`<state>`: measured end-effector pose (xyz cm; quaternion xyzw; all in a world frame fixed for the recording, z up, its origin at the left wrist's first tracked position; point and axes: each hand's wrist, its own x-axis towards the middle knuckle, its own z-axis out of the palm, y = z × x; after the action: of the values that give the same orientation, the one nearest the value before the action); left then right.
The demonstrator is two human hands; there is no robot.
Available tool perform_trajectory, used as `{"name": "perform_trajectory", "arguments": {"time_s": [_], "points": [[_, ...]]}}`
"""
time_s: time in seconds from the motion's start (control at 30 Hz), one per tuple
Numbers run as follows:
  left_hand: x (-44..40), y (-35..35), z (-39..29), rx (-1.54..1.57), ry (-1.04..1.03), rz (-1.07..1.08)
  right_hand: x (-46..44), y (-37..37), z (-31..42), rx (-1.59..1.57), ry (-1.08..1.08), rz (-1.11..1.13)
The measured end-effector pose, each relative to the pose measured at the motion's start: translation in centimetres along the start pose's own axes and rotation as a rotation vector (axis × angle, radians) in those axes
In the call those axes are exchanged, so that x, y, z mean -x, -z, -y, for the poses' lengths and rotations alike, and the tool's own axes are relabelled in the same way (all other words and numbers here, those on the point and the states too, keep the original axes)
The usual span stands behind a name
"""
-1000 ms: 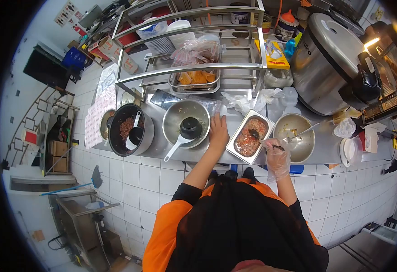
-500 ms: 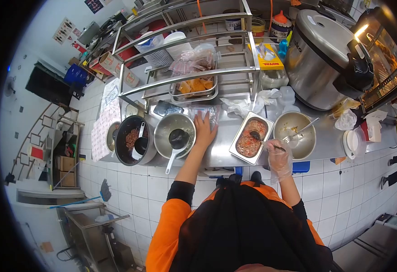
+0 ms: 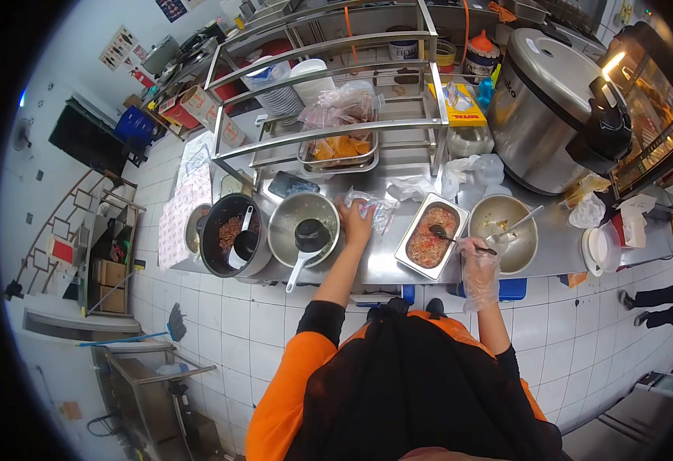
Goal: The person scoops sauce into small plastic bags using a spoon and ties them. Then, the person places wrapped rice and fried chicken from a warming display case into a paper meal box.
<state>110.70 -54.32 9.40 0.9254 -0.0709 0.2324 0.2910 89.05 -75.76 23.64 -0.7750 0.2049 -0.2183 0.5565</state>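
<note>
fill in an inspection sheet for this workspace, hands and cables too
surface: steel counter, shiny
things in use: metal tray of reddish food mix, spoon resting in it
clutter: crumpled plastic, dark flat item, used-looking bowl
left hand: bare, at clear plastic, grip unclear
right hand: gloved, holding the spoon
cables: orange line behind the rack, cord or hose unclear
surroundings: tiled floor, another person's legs at right
</note>
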Motion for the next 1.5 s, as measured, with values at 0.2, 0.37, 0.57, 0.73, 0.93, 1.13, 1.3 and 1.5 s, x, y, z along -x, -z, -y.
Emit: {"name": "perform_trajectory", "arguments": {"time_s": [0.2,0.37,0.57,0.73,0.93,1.13,1.3,1.5], "points": [[-3.0,1.6,-2.6,0.534,-0.033,0.278,0.2,0.0,-0.8,0.028,0.072,-0.003],[-6.2,9.3,-9.0,0.533,-0.314,0.064,0.6,0.0,-2.4,-0.038,0.060,-0.020],[-8.3,14.0,-12.7,0.384,-0.520,-0.180,0.8,-0.2,-0.7,-0.082,0.071,-0.043],[-8.4,14.9,-13.4,0.314,-0.416,-0.161,-0.3,-1.1,-3.9,0.184,0.210,-0.113],[-8.7,16.4,-12.5,0.382,-0.312,-0.172,-0.4,0.1,-5.2,-0.179,-0.118,0.067],[-9.8,16.2,-8.7,0.668,-0.081,-0.115,3.4,0.7,0.9,-0.941,-0.428,-0.360],[-9.1,15.9,-7.7,0.901,0.132,-0.068,4.9,-3.3,5.4,-0.096,0.542,-0.342],[-8.9,17.1,-8.5,1.137,0.168,0.026,-1.9,-8.2,8.5,0.271,0.843,-0.033]]}}
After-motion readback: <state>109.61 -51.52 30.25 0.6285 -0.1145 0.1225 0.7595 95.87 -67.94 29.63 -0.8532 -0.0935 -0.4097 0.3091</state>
